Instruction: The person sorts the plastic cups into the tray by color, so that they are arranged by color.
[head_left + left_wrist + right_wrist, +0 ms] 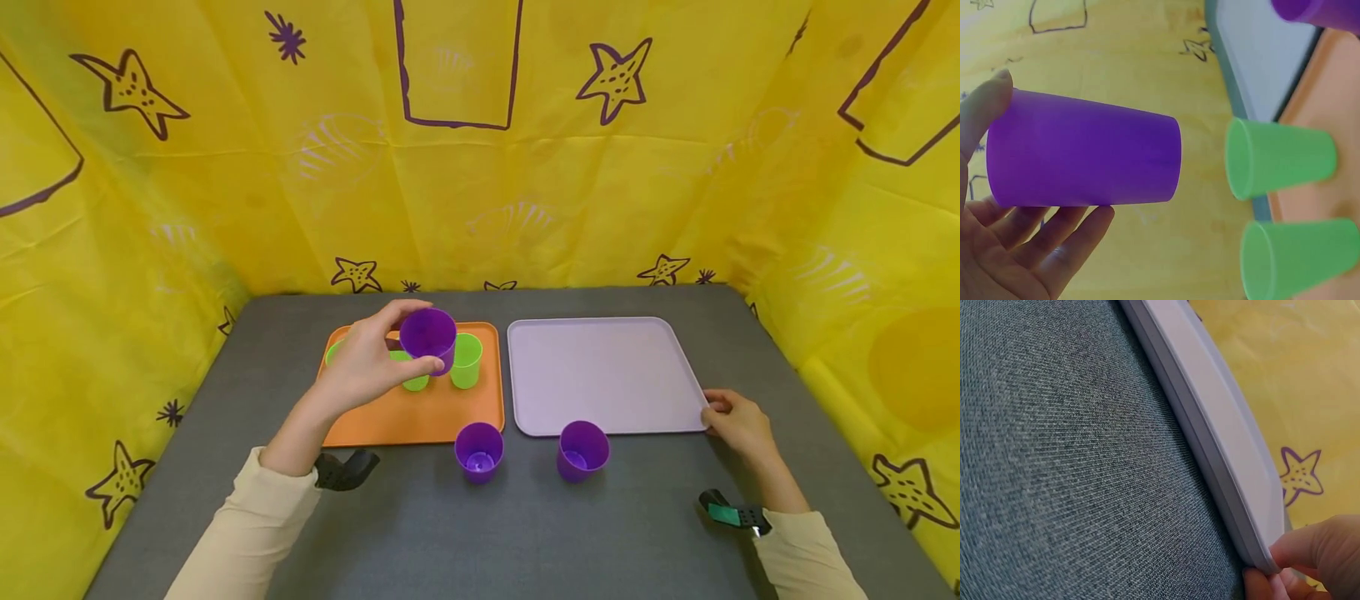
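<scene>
My left hand (365, 360) holds a purple cup (427, 335) raised over the orange tray (420, 421), thumb on one side and fingers on the other. In the left wrist view this cup (1085, 150) lies sideways across the picture. Behind it, green cups (467, 364) stand on the orange tray, some partly hidden by the hand. At the right, my right hand (741, 427) pinches the near right corner of the lilac tray (603, 375). The right wrist view shows thumb and fingers on either side of that tray's rim (1235, 506).
Two more purple cups stand upright on the grey tabletop (525, 542), one purple cup (478, 452) near the gap between the trays and another purple cup (582, 451) by the lilac tray's near edge. Yellow patterned cloth (480, 192) surrounds the table at the back and sides.
</scene>
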`<state>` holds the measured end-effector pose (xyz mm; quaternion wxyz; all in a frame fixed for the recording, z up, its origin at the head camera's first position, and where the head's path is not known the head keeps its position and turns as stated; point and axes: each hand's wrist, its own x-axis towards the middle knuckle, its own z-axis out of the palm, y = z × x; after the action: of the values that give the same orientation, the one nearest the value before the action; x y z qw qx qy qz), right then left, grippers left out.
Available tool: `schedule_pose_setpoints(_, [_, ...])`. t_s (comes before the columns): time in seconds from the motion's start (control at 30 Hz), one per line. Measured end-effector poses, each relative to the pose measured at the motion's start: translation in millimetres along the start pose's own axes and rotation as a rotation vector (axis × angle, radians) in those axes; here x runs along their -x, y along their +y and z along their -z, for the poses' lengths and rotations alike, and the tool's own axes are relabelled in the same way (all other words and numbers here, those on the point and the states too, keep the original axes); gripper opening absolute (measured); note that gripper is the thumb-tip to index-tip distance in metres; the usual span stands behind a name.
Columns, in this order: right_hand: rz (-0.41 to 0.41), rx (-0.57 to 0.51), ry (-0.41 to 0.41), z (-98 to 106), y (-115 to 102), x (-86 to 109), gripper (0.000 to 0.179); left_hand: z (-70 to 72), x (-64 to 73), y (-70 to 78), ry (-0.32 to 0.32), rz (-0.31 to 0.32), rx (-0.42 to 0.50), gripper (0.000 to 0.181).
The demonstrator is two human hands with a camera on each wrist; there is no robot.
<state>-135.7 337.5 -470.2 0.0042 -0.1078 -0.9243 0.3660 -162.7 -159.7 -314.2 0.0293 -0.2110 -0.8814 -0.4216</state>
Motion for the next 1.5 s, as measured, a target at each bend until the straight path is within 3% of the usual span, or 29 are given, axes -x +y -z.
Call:
schedule_pose_setpoints(0.43, [-0.002, -0.006, -0.009, -0.6, -1.5, -0.8, 0.041, -23.1, -45.6, 26.5, -0.040, -0.008, 0.079, 0.065])
schedule_pose_setpoints(0.73, [-0.006, -0.013, -0.006, -1.5, -2.5, -1.1, 0.041, -53.7, -69.9, 26.8, -0.051, 0.044, 0.162, 0.063])
schedule_pose_setpoints(1.13, [-0.020, -0.024, 0.000, -2.8, -2.3, -1.0, 0.042, -99.0, -96.3, 19.3, -0.118, 0.099, 0.035, 0.068])
schedule_pose_setpoints(1.5, [-0.028, -0.018, -0.004, -1.8, 0.7, -0.8, 0.042, -127.7, -107.5, 13.2, -0.212, 0.125, -0.098, 0.067])
